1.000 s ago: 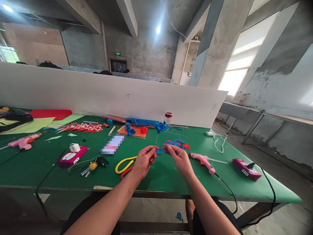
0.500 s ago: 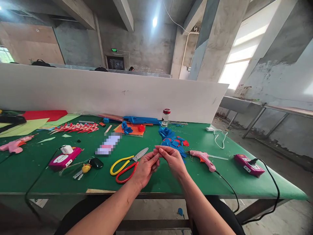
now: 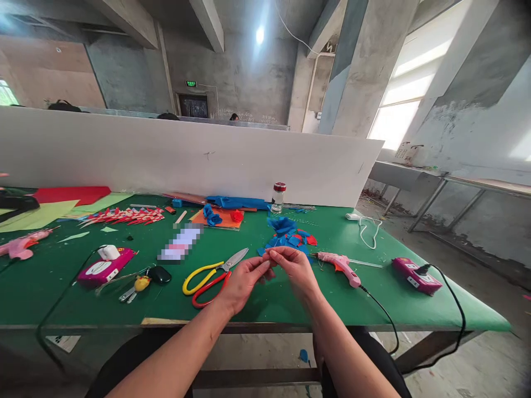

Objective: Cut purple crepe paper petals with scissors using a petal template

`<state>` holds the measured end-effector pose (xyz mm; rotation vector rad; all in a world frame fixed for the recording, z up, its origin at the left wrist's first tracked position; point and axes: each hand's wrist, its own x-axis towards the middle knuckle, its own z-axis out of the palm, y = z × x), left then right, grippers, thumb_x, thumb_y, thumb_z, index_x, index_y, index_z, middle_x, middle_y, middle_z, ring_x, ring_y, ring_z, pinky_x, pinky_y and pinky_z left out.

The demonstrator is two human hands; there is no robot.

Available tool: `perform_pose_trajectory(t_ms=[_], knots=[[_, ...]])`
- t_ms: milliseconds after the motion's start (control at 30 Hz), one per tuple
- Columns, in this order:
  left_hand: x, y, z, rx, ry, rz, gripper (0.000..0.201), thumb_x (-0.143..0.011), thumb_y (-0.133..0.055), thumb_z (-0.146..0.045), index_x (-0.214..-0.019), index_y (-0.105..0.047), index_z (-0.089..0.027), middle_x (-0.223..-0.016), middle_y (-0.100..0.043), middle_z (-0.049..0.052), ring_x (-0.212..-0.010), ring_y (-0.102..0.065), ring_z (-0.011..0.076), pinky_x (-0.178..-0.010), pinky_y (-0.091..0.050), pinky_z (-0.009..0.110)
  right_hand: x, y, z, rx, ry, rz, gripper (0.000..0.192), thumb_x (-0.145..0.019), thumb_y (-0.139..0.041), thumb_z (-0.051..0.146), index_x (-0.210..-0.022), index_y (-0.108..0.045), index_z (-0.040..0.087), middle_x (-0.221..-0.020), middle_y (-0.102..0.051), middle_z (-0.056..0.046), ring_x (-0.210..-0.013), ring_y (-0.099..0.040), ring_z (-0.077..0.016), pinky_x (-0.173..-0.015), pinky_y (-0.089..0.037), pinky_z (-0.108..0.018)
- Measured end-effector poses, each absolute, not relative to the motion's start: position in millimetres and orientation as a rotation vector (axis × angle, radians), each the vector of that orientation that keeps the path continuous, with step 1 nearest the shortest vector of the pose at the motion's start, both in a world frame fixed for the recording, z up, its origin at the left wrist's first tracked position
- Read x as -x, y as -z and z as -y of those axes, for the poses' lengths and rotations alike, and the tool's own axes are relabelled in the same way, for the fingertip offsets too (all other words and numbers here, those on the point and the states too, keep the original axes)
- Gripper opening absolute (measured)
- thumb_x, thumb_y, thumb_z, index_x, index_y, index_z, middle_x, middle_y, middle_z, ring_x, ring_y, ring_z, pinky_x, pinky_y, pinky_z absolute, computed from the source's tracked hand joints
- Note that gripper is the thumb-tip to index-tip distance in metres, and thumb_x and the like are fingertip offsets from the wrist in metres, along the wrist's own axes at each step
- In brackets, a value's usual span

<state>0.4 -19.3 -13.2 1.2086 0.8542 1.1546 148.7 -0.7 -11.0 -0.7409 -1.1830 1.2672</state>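
Meeting below the blue flower [image 3: 282, 225], left hand [image 3: 244, 283] and right hand [image 3: 299, 272] pinch fingertips together, their hold unclear.

Hands [image 3: 296, 272] and forearms [image 3: 186, 342] are bare; legwear [image 3: 120, 362] black.

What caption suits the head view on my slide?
Left hand and right hand close together before a blue flower, between scissors and a pink glue gun.
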Motion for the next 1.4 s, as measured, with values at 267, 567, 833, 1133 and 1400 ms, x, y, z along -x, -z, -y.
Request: perform_pose_trajectory(t_ms=[267,567,833,1133,1400], knots=[[16,2,9,-1.306,-1.355,-0.984,0.027,-0.071,-0.077,-0.040,-0.085,-0.075,-0.018,-0.077,-0.072,0.004,-0.078,-0.062,0.0175,-0.070,-0.043,0.026,-155,8,6,0.741,-1.447,1.137,0.034,-0.065,-0.082,0.046,-0.083,-0.076,0.018,-0.073,-0.075,-0.005,-0.066,-0.069,-0.0172,-0.076,-0.052,-0.033],[9,7,10,-1.186,-1.415,-0.869,0.031,-0.067,-0.079,-0.041,-0.086,-0.074,-0.017,-0.076,-0.074,0.004,-0.071,-0.065,0.0165,-0.072,-0.050,0.030,-144,15,9,0.687,-1.531,1.151,0.034,-0.068,-0.081,0.045,-0.084,-0.076,0.016,-0.075,-0.076,-0.006,-0.064,-0.068,-0.0149,-0.074,-0.052,-0.030],[9,7,12,-1.347,-1.513,-0.968,0.019,-0.072,-0.076,-0.035,-0.073,-0.068,-0.017,-0.072,-0.066,-0.001,-0.070,-0.056,0.0124,-0.069,-0.045,0.023,-139,20,10,0.701,-1.559,1.092,0.032,-0.067,-0.082,0.045,-0.084,-0.076,0.017,-0.078,-0.075,-0.006,-0.066,-0.068,-0.0138,-0.073,-0.050,-0.028],[10,9,12,-1.488,-1.437,-0.952,0.034,-0.090,-0.051,-0.048,-0.069,-0.050,-0.021,-0.061,-0.052,-0.005,-0.059,-0.047,0.0120,-0.061,-0.040,0.025,-143,18,7,0.695,-1.559,0.990,0.034,-0.063,-0.085,0.043,-0.083,-0.076,0.018,-0.075,-0.075,-0.004,-0.065,-0.067,-0.0138,-0.074,-0.052,-0.030],[11,7,12,-1.420,-1.409,-0.938,0.021,-0.073,-0.074,-0.036,-0.074,-0.062,-0.019,-0.068,-0.058,-0.004,-0.061,-0.048,0.0099,-0.059,-0.039,0.021,-144,19,7,0.668,-1.572,1.007,0.033,-0.065,-0.084,0.043,-0.083,-0.076,0.017,-0.073,-0.074,-0.003,-0.064,-0.066,-0.0126,-0.073,-0.052,-0.028]])
